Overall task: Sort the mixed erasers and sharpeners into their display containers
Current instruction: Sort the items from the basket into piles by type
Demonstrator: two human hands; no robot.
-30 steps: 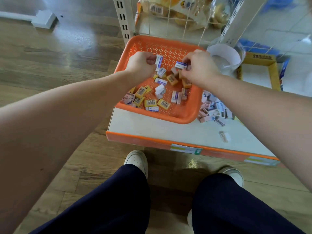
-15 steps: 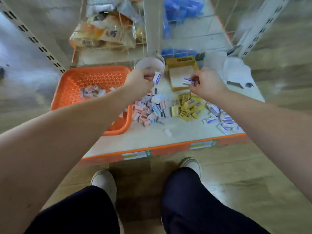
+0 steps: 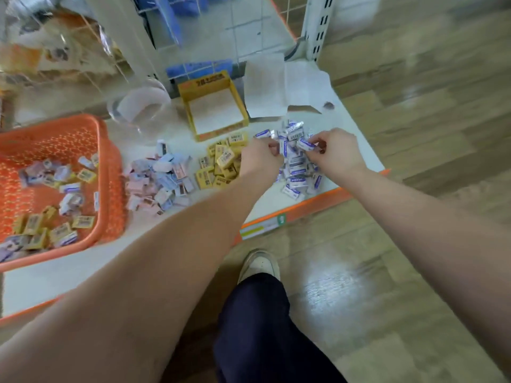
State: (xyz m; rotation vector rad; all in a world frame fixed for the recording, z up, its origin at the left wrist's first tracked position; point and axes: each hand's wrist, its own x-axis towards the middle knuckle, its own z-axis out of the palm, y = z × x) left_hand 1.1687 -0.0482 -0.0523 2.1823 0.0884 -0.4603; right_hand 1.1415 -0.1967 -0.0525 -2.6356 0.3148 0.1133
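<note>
Open box [image 3: 215, 109] at back of shelf [image 3: 69, 275]. Just left of box: cup [image 3: 143, 106]; farther left: basket [image 3: 107, 172] holding mixed pieces [image 3: 55, 205]. Before box: middle pile [image 3: 221, 164]; before-left: left pile [image 3: 160, 181]; before-right: right pile [image 3: 296, 172]. Just right: flattened carton [image 3: 265, 87].

Head-worn view, forward and down
</note>
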